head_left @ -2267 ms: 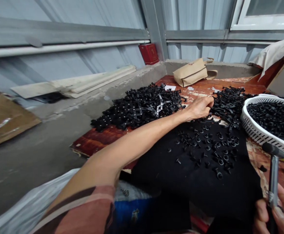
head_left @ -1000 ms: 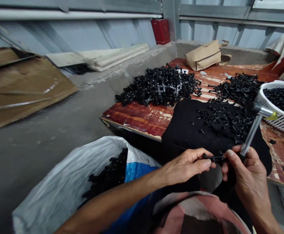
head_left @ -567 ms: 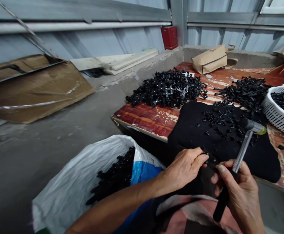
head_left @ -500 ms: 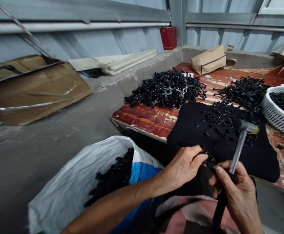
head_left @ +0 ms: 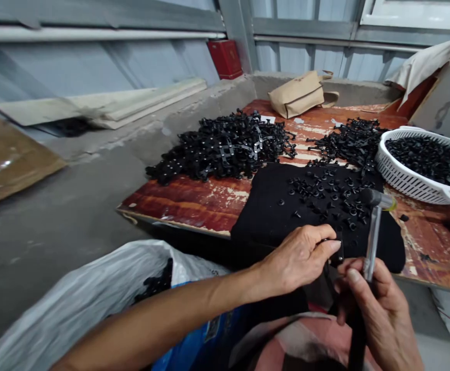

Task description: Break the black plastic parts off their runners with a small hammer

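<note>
Worn red wooden tabletop (head_left: 178,203) ahead; my left hand (head_left: 301,260) pinches a small black part (head_left: 340,249), my right hand (head_left: 385,304) a silver-shafted hammer (head_left: 372,239), seemingly for readiness.

Room, left front: we count a strip of red surface (head_left: 178,203) between the large pile (head_left: 225,149) and the near edge. Room, middle: we note a scuffed lane between the large pile and the small pile (head_left: 350,139), the bag (head_left: 296,95) standing at its back. Room, near: we have the cloth's (head_left: 254,221) left part, low and flat-looking; loose studs (head_left: 317,190) obstruct its middle and right. Obstacle, right: the basket's (head_left: 398,172) raised wall. Obstacle, nearer: the hammer (head_left: 374,232), upright from our right hand (head_left: 381,304). Obstacle, centre: the black part (head_left: 340,247) at our left hand (head_left: 304,257). Obstacle, below: the sack (head_left: 132,252), under our left forearm.
</note>
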Demonstrator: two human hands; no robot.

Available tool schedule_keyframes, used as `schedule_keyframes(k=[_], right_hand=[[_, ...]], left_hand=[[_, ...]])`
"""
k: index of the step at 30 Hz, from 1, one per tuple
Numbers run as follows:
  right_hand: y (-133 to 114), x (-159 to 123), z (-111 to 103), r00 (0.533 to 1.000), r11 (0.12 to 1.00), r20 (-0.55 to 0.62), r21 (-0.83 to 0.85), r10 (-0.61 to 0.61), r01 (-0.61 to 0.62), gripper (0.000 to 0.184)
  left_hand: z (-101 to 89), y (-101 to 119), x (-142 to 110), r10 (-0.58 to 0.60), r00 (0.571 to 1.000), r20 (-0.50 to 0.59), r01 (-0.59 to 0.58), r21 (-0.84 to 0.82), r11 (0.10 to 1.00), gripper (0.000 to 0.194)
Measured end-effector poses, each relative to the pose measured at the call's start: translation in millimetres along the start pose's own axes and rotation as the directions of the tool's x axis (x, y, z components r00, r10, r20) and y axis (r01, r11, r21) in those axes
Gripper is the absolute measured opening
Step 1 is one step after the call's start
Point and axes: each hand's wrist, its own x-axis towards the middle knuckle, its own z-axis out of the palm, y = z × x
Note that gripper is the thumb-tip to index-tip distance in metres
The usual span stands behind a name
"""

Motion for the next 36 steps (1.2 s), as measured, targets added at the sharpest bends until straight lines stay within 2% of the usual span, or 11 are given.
schedule_keyframes(k=[4,7,9,12,15,18,22,25,31,36], right_hand=[[-5,14,-40,0.988,0.964,-0.106,-0.255,-0.113,0.083,0.022],[-14,34,-55,0.963,0.871,-0.097,-0.457,-0.252,0.181,0.016],[-22,48,-53,0.946,0.795,-0.017,-0.546,-0.325,0.264,0.01],[-28,65,-42,0.923,0.697,0.095,-0.628,-0.373,0.346,0.003],[-27,77,-35,0.914,0.63,0.147,-0.682,-0.379,0.371,0.013],[-23,82,-33,0.914,0.602,0.182,-0.703,-0.363,0.379,0.021],[-24,82,-32,0.924,0.628,0.203,-0.684,-0.324,0.371,0.019],[-27,76,-36,0.939,0.698,0.194,-0.631,-0.283,0.34,0.014],[-24,39,-62,0.988,0.869,0.002,-0.476,-0.155,0.137,0.018],[-8,12,-80,0.999,0.94,-0.043,-0.341,-0.013,-0.002,0.023]], left_hand=[[-9.9,1,19,-0.058,0.998,0.018,0.055,0.158,0.986,0.017],[-13.5,1,23,-0.088,0.996,0.035,0.076,0.25,0.965,0.017],[-13.3,1,21,-0.081,0.994,0.068,0.057,0.305,0.951,0.021],[-12.3,1,13,-0.088,0.993,0.074,0.051,0.404,0.913,0.023],[-13.5,0,7,-0.087,0.994,0.072,0.041,0.489,0.871,0.025],[-15.9,-3,4,-0.089,0.993,0.071,0.038,0.526,0.85,0.028],[-17.0,-6,7,-0.092,0.995,0.045,0.058,0.487,0.871,0.024],[-15.6,-8,13,-0.048,0.998,0.033,0.027,0.456,0.889,0.02],[-11.5,-5,27,0.018,0.998,0.055,-0.038,0.379,0.925,0.007],[-6.5,-1,35,0.038,0.996,0.078,-0.065,0.37,0.927,0.005]])
